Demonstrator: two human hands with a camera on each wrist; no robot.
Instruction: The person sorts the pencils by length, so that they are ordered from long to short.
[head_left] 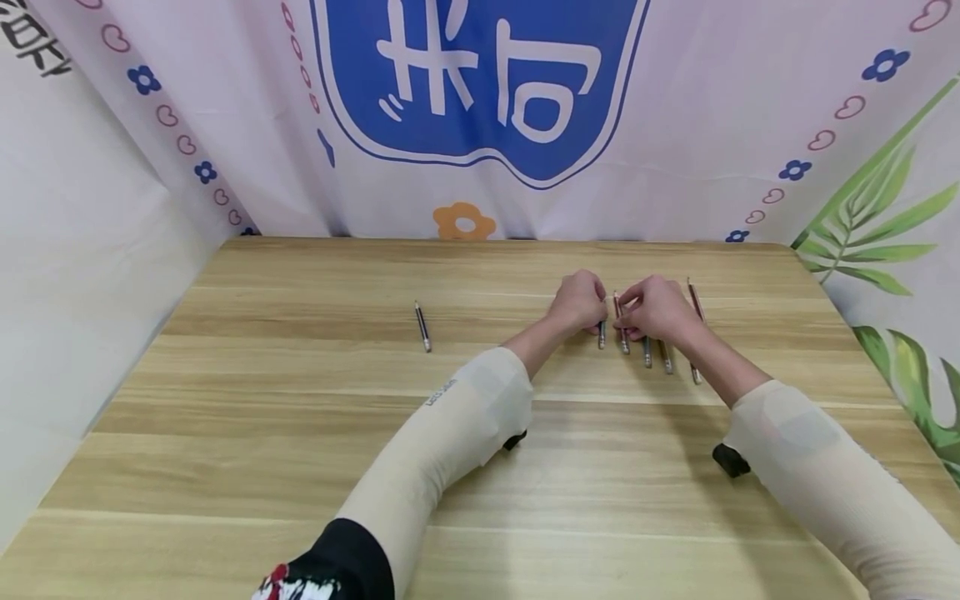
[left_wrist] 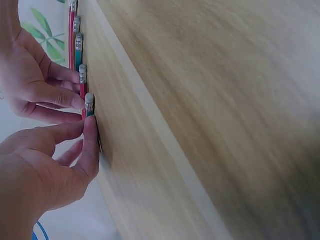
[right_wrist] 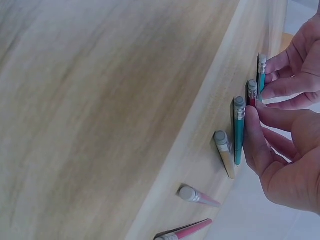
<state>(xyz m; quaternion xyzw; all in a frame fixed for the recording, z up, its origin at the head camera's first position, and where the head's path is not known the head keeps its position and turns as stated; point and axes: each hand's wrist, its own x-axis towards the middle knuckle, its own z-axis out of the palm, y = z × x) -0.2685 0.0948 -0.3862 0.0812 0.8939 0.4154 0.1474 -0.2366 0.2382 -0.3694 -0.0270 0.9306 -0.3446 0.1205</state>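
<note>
My left hand (head_left: 581,302) pinches a green pencil (left_wrist: 90,105) between thumb and finger, its eraser end toward me. Close beside it, my right hand (head_left: 658,310) pinches a red pencil (head_left: 622,333), whose metal band and eraser show in the right wrist view. Just right of these fingers lies another green pencil (right_wrist: 239,130), then a yellow one (right_wrist: 226,157). Farther right are a pink pencil (right_wrist: 201,196) and a red-barrelled pencil (right_wrist: 190,230). The pencils stand roughly side by side, erasers toward me; the right hand covers parts of some.
A single dark pencil (head_left: 422,325) lies apart on the left half of the wooden table (head_left: 300,433), its eraser toward me. Behind the table's far edge hangs a printed cloth (head_left: 390,200). Leaf-patterned fabric (head_left: 870,225) borders the right side.
</note>
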